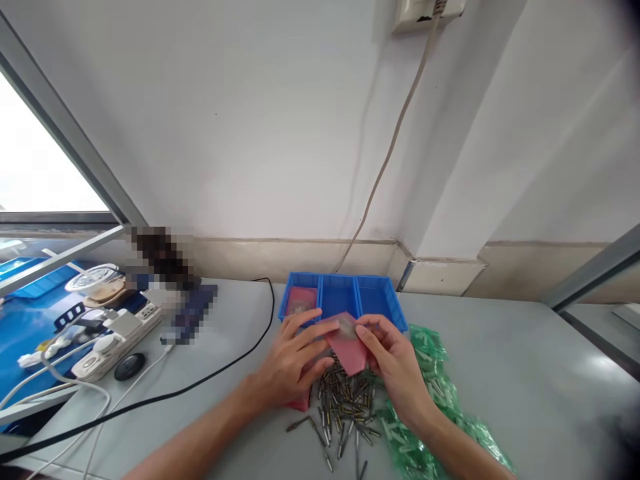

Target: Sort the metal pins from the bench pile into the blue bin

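Note:
A small pink plastic bag hangs tilted over the table, with something pale and see-through near its top. My right hand pinches its right edge between thumb and fingers. Against the bag's left side rest fingertips of my left hand, its fingers spread apart. Below both hands lies a loose heap of small metal pin-like parts. Another pink bag lies on the table, mostly hidden under my left hand. Behind the hands stands a blue bin with three compartments; a pink bag lies in its left one.
Several green plastic bags of small parts lie right of the heap. A black cable crosses the grey table at left. A power strip, a black round object and a pixelated patch are farther left. The wall stands behind.

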### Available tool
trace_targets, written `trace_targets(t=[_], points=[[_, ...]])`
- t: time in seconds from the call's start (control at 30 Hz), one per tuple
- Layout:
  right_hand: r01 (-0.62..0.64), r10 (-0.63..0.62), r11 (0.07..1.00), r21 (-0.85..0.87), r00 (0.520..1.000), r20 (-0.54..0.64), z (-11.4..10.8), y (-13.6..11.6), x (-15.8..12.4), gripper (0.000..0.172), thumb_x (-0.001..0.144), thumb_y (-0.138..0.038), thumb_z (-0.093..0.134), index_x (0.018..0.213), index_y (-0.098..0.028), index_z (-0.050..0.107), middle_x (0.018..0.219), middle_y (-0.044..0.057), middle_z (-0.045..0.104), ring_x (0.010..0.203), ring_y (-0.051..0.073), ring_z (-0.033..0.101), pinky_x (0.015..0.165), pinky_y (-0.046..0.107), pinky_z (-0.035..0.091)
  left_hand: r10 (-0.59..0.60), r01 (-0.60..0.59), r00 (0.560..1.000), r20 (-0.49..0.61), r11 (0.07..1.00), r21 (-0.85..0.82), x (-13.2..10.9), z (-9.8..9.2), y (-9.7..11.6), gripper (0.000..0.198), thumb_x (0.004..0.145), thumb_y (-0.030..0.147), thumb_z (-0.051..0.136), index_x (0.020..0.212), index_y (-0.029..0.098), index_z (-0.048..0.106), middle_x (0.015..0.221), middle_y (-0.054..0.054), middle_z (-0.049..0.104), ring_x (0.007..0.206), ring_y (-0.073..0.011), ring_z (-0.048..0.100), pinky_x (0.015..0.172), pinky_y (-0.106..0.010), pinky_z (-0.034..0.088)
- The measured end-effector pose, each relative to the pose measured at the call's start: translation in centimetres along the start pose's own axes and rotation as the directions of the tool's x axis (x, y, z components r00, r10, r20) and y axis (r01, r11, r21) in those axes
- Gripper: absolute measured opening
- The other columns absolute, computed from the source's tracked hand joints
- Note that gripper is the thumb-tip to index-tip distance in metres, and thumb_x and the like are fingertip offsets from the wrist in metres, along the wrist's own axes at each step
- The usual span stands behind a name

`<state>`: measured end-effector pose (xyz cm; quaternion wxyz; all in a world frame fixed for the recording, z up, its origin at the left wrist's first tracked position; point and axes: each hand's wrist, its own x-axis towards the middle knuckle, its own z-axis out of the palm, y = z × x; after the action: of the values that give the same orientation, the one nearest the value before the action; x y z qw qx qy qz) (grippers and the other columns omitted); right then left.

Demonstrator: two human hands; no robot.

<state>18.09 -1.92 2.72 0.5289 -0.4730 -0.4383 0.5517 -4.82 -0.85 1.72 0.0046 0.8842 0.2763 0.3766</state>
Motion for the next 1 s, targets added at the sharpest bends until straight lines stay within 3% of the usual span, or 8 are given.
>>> trace_targets(t=[0.17,0.3,0.4,0.63,0.8,0.93,1.0], points=[[-0.017,0.018,0.999,-0.028,1.000,0.022,0.0,0.1,-0.3,0.040,0.098,-0.062,0.066,0.100,-0.023,0.074,0.086,0.005,0.068,0.056,0.012,0.042,0.047,0.026,0.025,-0.003,0.003,0.998,-0.057,1.000,0.004,0.0,0.3,-0.1,0.041,0.106,0.005,0.048,0.141,0.019,0.063,0.129,-0.011,0.073,0.130,-0.0255,0.059,0.108,-0.046,0.052],[-0.005,0.005,1.000,-0.020,1.000,-0.002,0.2,0.4,-0.1,0.035,0.090,-0.058,0.076,0.095,-0.024,0.073,0.065,-0.003,0.054,0.054,0.013,0.041,0.047,0.024,0.026,-0.005,0.006,0.998,-0.058,1.000,0.017,-0.5,1.0,-0.6,0.049,0.107,0.002,0.043,0.151,0.019,0.055,0.132,-0.011,0.071,0.132,-0.0241,0.058,0.111,-0.045,0.050],[-0.004,0.005,0.998,-0.059,1.000,0.016,0.4,0.3,0.2,0.042,0.085,-0.064,0.079,0.099,-0.024,0.073,0.058,-0.005,0.049,0.053,0.014,0.042,0.047,0.023,0.027,-0.019,0.022,0.995,-0.099,0.999,0.032,-0.9,1.5,-1.1,0.048,0.108,0.004,0.044,0.152,0.019,0.055,0.128,-0.011,0.073,0.127,-0.0242,0.060,0.109,-0.045,0.050],[0.030,-0.026,0.997,-0.065,0.998,0.063,0.4,-0.4,0.2,0.048,0.089,-0.058,0.079,0.124,-0.027,0.068,0.071,-0.004,0.057,0.053,0.011,0.039,0.047,0.022,0.027,-0.137,0.136,0.985,-0.101,0.991,-0.015,-0.6,1.0,-0.9,0.035,0.111,0.014,0.044,0.132,0.022,0.070,0.104,-0.008,0.073,0.099,-0.0231,0.060,0.091,-0.041,0.048],[0.045,-0.017,0.982,-0.181,0.988,0.156,-0.3,0.4,0.3,0.034,0.098,-0.055,0.065,0.106,-0.025,0.079,0.059,-0.005,0.044,0.052,0.013,0.036,0.047,0.024,0.024,-0.284,0.266,0.949,-0.136,0.955,-0.134,-0.1,0.9,-0.7,0.022,0.111,0.031,0.056,0.115,0.021,0.076,0.089,-0.005,0.066,0.091,-0.0223,0.055,0.085,-0.037,0.050],[0.116,-0.085,0.972,-0.204,0.984,0.157,-0.3,0.7,0.5,0.031,0.089,-0.052,0.079,0.105,-0.026,0.077,0.074,-0.002,0.055,0.056,0.013,0.039,0.047,0.025,0.029,-0.388,0.369,0.914,-0.118,0.917,-0.154,0.1,0.8,-0.5,0.025,0.109,0.036,0.061,0.095,0.020,0.074,0.083,-0.002,0.058,0.087,-0.0209,0.053,0.082,-0.035,0.048],[0.108,-0.081,0.976,-0.188,0.986,0.144,-0.2,0.7,0.4,0.033,0.090,-0.056,0.078,0.100,-0.025,0.074,0.072,-0.003,0.054,0.055,0.012,0.039,0.047,0.025,0.029,-0.415,0.395,0.904,-0.103,0.903,-0.168,0.2,0.6,-0.5,0.026,0.108,0.036,0.063,0.091,0.019,0.072,0.086,-0.003,0.059,0.089,-0.0206,0.054,0.086,-0.037,0.049]])
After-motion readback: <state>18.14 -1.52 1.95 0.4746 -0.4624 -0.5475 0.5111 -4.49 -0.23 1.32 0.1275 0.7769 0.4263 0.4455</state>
